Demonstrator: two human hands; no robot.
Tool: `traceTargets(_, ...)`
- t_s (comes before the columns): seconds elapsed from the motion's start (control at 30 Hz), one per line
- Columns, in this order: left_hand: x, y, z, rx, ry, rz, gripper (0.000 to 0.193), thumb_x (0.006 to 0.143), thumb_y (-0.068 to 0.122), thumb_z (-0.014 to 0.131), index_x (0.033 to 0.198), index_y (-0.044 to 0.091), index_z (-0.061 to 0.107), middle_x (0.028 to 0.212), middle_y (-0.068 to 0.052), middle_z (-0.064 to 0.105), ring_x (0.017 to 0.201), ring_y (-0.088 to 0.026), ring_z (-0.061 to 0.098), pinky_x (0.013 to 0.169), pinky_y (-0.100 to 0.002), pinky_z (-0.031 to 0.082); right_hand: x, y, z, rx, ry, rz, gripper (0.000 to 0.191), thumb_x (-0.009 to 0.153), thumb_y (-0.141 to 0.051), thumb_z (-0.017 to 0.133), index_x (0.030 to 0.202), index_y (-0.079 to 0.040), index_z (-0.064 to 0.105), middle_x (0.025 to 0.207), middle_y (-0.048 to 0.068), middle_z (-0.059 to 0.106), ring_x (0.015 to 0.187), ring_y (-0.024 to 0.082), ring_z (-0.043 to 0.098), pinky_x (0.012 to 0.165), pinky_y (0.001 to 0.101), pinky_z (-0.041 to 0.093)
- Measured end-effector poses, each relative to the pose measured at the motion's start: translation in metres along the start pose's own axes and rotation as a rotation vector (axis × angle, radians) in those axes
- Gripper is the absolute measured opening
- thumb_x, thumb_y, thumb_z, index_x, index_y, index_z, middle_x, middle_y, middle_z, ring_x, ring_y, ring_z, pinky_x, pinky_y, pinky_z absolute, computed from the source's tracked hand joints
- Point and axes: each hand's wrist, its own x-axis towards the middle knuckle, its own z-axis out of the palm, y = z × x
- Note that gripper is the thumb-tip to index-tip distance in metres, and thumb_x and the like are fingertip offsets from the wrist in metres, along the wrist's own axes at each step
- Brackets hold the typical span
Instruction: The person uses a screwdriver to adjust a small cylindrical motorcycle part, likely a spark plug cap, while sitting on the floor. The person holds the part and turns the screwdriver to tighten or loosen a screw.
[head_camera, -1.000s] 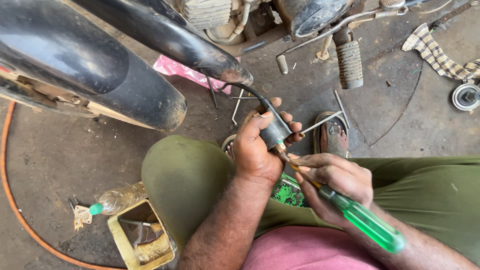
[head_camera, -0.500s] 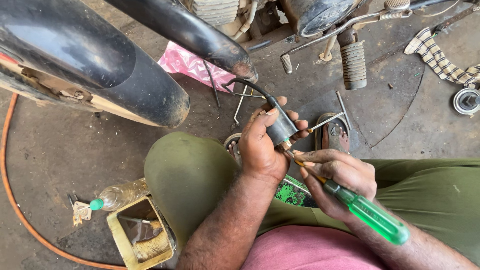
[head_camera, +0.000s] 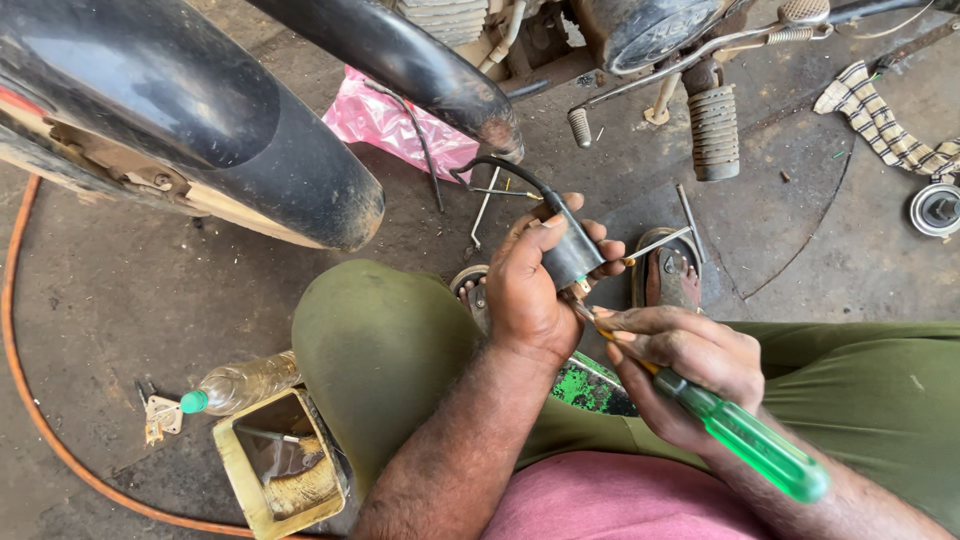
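Hands meet at the centre of the frame, above the person's olive-green trouser knees. The left hand (head_camera: 525, 290) is wrapped tight around a small black cylindrical part (head_camera: 568, 255), smooth and rubbery-looking, with a thin black cable (head_camera: 500, 165) curving from its top up toward the dark motorcycle frame tube (head_camera: 400, 55) in the upper middle. The right hand (head_camera: 690, 365) is closed on a screwdriver (head_camera: 740, 430) with a translucent green plastic handle that slants to the lower right; its metal shaft runs up-left and its tip touches the underside of the black part, just beside the left palm.

Room around the hands is tight. A glossy black mudguard (head_camera: 200, 130), dusty at its lower edge, fills the upper left and ends just left of the left wrist. A ribbed rubber footpeg (head_camera: 714, 130) hangs at upper right, and two sandalled feet sit directly beyond the hands. Thin metal rods (head_camera: 690, 222) lie on the stained concrete floor (head_camera: 120, 310) between the feet and the frame, near a crumpled pink plastic bag (head_camera: 385, 120).

More open floor lies at the left, bounded by an orange hose (head_camera: 30, 400) curving along the left edge. At lower left a clear plastic bottle with a green cap (head_camera: 235, 385) lies beside a dented yellow tin (head_camera: 280, 475) holding a brush. A checked rag (head_camera: 880, 125) lies at the upper right edge.
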Motion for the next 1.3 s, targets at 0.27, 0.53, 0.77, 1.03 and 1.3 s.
traceTargets(0.27,0.0,0.001,0.0,-0.006,-0.01,-0.006,0.037,0.096,0.02,0.057,0.126,-0.002,0.06,0.096,-0.019,0.068,0.082,-0.033,0.071,0.074,-0.048,0.059,0.001,0.001,-0.001,-0.013,-0.018,0.008,0.02,0.083,0.004,0.079,0.082,-0.002,0.06,0.096,0.018,0.075,0.088,0.024,0.079,0.07,0.0285,0.063)
traceTargets(0.53,-0.002,0.004,0.005,0.057,0.01,0.003,0.037,0.095,0.019,0.057,0.125,-0.002,0.06,0.096,-0.018,0.068,0.081,-0.034,0.07,0.073,-0.048,0.059,0.002,0.001,-0.005,-0.009,-0.051,0.018,0.02,0.08,0.005,0.08,0.083,-0.001,0.062,0.097,0.019,0.075,0.088,0.025,0.079,0.069,0.0287,0.063)
traceTargets(0.77,-0.001,0.006,0.005,-0.001,-0.011,-0.007,0.039,0.094,0.02,0.058,0.126,-0.003,0.061,0.094,-0.018,0.069,0.08,-0.033,0.071,0.073,-0.048,0.06,0.002,0.003,-0.011,-0.003,-0.025,-0.022,0.023,0.081,0.006,0.08,0.085,-0.002,0.059,0.1,0.019,0.074,0.098,0.028,0.079,0.079,0.0317,0.066)
traceTargets(1.03,-0.002,0.005,0.003,0.008,-0.039,-0.03,0.039,0.095,0.017,0.057,0.129,-0.002,0.06,0.095,-0.018,0.069,0.08,-0.032,0.072,0.072,-0.047,0.059,0.001,0.002,-0.01,0.014,-0.059,0.019,0.024,0.08,0.006,0.08,0.086,-0.004,0.059,0.1,0.017,0.076,0.098,0.027,0.079,0.079,0.0309,0.065)
traceTargets(1.3,-0.003,0.004,0.001,0.004,-0.051,-0.048,0.037,0.095,0.017,0.057,0.127,-0.003,0.06,0.094,-0.018,0.069,0.079,-0.032,0.071,0.071,-0.046,0.059,0.004,0.004,-0.007,-0.003,-0.077,-0.022,0.019,0.08,0.005,0.081,0.084,-0.001,0.063,0.098,0.017,0.076,0.09,0.024,0.08,0.071,0.0289,0.064)
